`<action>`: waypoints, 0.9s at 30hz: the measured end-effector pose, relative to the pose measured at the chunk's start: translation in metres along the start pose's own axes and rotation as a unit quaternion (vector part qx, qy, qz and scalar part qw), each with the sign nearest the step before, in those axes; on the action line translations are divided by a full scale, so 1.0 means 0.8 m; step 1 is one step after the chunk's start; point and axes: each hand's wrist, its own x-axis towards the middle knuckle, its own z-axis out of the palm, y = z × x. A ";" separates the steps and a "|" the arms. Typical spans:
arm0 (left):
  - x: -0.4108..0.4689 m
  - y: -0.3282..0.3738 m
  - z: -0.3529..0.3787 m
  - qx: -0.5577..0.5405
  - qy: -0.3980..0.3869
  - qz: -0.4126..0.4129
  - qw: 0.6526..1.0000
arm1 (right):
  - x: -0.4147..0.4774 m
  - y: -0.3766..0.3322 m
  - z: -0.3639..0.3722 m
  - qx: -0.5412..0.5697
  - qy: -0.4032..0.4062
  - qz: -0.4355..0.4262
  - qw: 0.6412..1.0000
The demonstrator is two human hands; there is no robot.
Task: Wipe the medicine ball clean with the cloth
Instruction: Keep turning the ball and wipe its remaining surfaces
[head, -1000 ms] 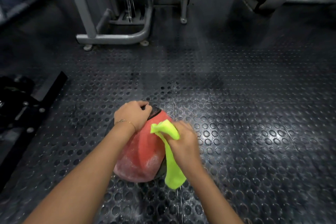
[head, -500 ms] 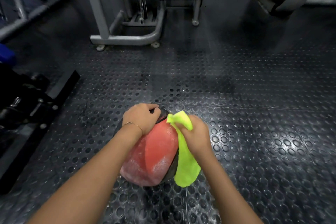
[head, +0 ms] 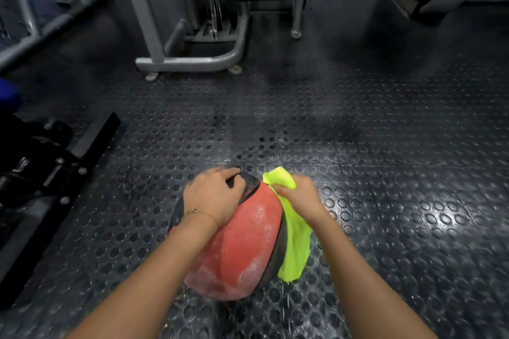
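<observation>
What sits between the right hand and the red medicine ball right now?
The neon yellow cloth: the right hand grips it bunched against the red textured medicine ball on its right side, seen in the head view.

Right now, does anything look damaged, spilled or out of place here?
Only the medicine ball: whitish, dusty smears cover its red panel, heaviest toward the near side. The left hand holds it while the right hand grips the cloth against its side. Nothing else stands out.
</observation>
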 end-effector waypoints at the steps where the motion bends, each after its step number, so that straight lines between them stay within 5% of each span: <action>1: 0.002 0.002 0.000 0.000 -0.002 -0.007 1.000 | -0.003 0.000 0.001 -0.006 0.006 -0.004 1.000; 6: 0.015 0.009 -0.006 -0.003 -0.018 -0.023 1.000 | -0.037 -0.009 -0.011 0.053 0.002 -0.050 0.997; 11: 0.009 0.017 -0.006 0.002 -0.008 -0.046 0.999 | -0.019 -0.021 -0.002 0.001 0.042 -0.022 0.999; 16: 0.012 0.015 -0.007 -0.007 0.010 -0.077 0.997 | -0.094 -0.029 0.012 -0.030 0.055 -0.136 0.989; 20: 0.000 0.023 0.008 0.030 -0.001 -0.072 0.997 | -0.071 -0.028 0.011 -0.014 0.102 -0.064 0.993; 25: -0.002 -0.032 -0.008 -0.115 -0.078 0.073 0.988 | -0.045 -0.041 0.009 -0.106 0.064 -0.059 0.991; 27: -0.007 -0.050 -0.012 -0.085 -0.107 0.161 0.978 | -0.044 -0.048 0.006 -0.110 0.054 -0.053 0.991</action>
